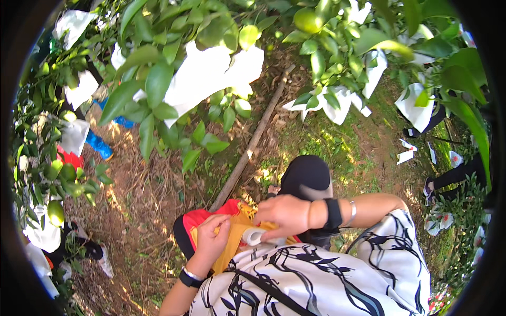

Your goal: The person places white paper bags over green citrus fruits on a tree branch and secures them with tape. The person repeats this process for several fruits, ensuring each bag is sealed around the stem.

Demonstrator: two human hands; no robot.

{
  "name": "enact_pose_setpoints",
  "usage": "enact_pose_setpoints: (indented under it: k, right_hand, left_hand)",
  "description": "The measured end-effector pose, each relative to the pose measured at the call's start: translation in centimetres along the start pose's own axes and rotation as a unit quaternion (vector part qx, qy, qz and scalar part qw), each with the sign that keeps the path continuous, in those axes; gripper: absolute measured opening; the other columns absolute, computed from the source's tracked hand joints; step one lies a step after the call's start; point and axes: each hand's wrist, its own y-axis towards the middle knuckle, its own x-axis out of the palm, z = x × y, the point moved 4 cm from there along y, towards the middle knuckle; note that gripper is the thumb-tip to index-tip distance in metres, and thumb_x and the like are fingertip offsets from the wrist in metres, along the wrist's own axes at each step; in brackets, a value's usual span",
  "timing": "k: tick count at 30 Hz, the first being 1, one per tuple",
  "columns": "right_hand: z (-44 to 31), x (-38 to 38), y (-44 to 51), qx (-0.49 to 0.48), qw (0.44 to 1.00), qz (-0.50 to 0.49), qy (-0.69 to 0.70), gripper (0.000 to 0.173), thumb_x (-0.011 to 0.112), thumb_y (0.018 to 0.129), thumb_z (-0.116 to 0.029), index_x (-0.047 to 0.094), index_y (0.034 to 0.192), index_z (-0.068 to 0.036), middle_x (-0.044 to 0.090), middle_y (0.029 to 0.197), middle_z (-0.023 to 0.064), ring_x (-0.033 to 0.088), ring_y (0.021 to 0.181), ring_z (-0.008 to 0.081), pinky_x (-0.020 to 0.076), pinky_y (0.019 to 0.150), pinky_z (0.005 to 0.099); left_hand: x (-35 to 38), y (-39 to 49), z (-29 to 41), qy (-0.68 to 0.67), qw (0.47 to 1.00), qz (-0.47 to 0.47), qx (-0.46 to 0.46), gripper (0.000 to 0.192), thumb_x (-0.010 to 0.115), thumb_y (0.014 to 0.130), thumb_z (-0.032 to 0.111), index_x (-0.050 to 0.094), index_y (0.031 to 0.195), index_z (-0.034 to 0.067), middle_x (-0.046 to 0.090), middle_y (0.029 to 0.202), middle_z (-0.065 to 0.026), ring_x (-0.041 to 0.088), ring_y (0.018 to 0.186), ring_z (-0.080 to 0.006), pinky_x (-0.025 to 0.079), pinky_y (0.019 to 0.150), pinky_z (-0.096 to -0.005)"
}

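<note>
My left hand point(211, 239) is raised at the left side of a yellow and red cloth bag point(229, 245) at my waist, its fingers curled with the thumb near the fingertips; whether it pinches anything is too small to tell. My right hand point(282, 217) reaches over the bag from the right, its fingers bent down and the thumb beside a white roll point(253, 236), perhaps paper. Whether it grips the roll is not clear. White paper bags point(205, 75) hang on the leafy branches in front of me, close to green citrus fruit point(307, 20).
A long wooden pole point(253, 142) lies on the leaf-strewn ground ahead. Fruit branches hang at both sides, with more white bags point(334, 104). People's legs show at the right point(454, 177) and lower left point(93, 251); a blue boot point(99, 145) stands at the left.
</note>
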Motion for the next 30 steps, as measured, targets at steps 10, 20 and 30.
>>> enact_pose_setpoints:
  k: [10,20,30]
  right_hand:
    - [4.2,6.6,-0.6,0.020,0.988,-0.148,-0.030,0.024,0.048,0.085,-0.021,0.059,0.077,-0.002,0.059,0.080,0.0161,0.058,0.077,0.0350,0.0483,0.066,0.0426]
    - [4.7,7.3,0.2,0.046,0.983,-0.121,-0.129,0.016,0.054,0.074,-0.016,0.063,0.074,-0.003,0.063,0.078,0.0151,0.062,0.074,0.0334,0.0496,0.065,0.0418]
    - [2.2,1.2,0.4,0.114,0.974,-0.190,0.035,0.031,0.072,0.068,-0.029,0.053,0.062,-0.005,0.053,0.057,0.0081,0.051,0.054,0.0247,0.0397,0.050,0.0352]
  left_hand:
    - [0.3,-0.1,-1.5,-0.030,0.999,0.000,-0.016,0.012,0.057,0.084,0.005,0.064,0.090,-0.003,0.063,0.080,-0.0082,0.059,0.073,-0.0122,0.046,0.065,-0.0230]
    - [1.3,-0.4,-1.0,-0.045,0.999,0.002,0.008,0.013,0.058,0.085,0.007,0.064,0.091,-0.003,0.062,0.079,-0.0063,0.056,0.068,-0.0093,0.045,0.061,-0.0213]
    - [2.6,-0.4,-1.3,-0.180,0.978,-0.097,-0.049,0.029,0.050,0.092,0.017,0.057,0.112,-0.003,0.062,0.106,-0.0095,0.057,0.097,-0.0138,0.044,0.085,-0.0259]
